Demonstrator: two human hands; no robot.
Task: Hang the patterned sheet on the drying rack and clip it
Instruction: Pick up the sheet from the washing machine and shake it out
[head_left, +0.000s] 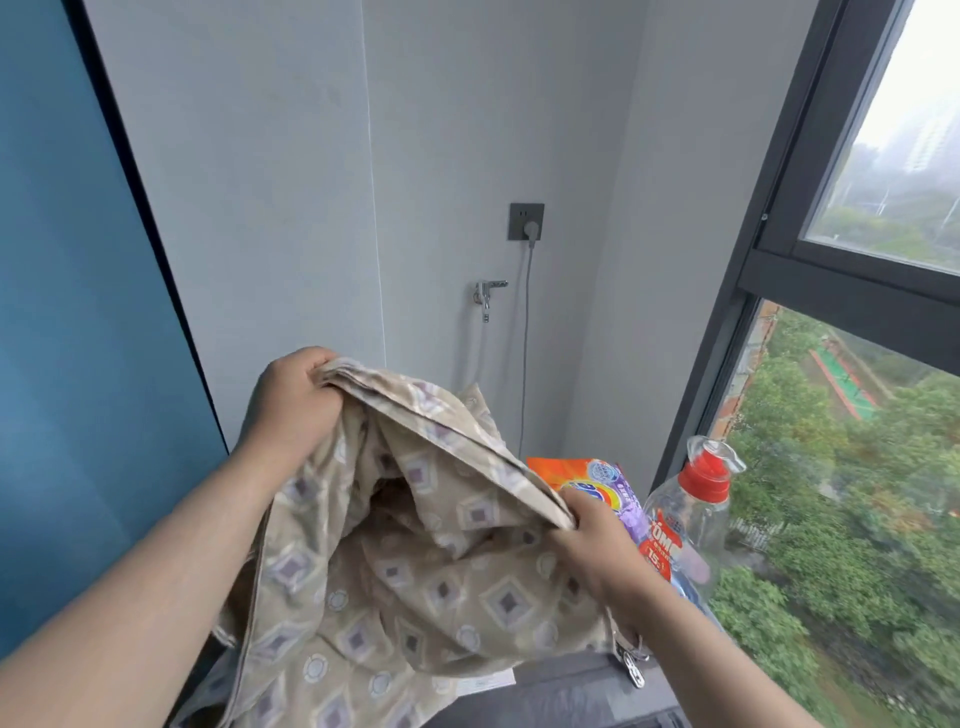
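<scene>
You are gripping the bunched patterned sheet (395, 561) by one hem, left hand (296, 400) closed high, right hand (597, 540) closed lower; judging by the slack, spreading both hands apart should straighten it before hanging.

Beige cotton sheet (405, 561) shows a repeating print of mauve-and-cream diamonds and pale ringed circles; behind it, a bright orange detergent packet (587, 480) carries a rainbow swirl and a purple corner; the clear plastic bottle (685, 525) wears a red cap and a red label with white lettering; teal-blue panel (67, 312) on the left; pale grey wall (467, 130), dark grey socket plate (525, 221); charcoal window frame (810, 208).
</scene>
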